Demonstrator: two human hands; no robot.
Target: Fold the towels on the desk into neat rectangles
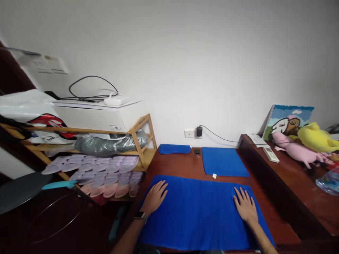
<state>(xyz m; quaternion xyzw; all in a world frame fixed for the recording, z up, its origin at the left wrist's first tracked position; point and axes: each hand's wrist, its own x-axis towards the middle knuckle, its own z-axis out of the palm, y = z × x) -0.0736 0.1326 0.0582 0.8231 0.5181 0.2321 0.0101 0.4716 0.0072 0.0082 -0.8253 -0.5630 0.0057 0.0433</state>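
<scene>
A large blue cloth (201, 211) lies spread flat over the front of the reddish-brown desk (176, 165). My left hand (154, 197), with a watch on the wrist, rests palm down near the cloth's upper left corner, fingers apart. On the upper right part of the cloth lies my right hand (245, 206), its fingers spread and holding nothing. Behind the large cloth are a folded blue cloth (174, 149) at the back left and a smaller flat blue cloth (224, 161) with a white tag at the back right.
Left of the desk stands a wooden rack (143, 141) with slippers (102, 164) and a white box (100, 114). A black charger (199, 131) is plugged into the wall. On the right surface are a remote (270, 154), plush toys (296, 150) and a picture (287, 121).
</scene>
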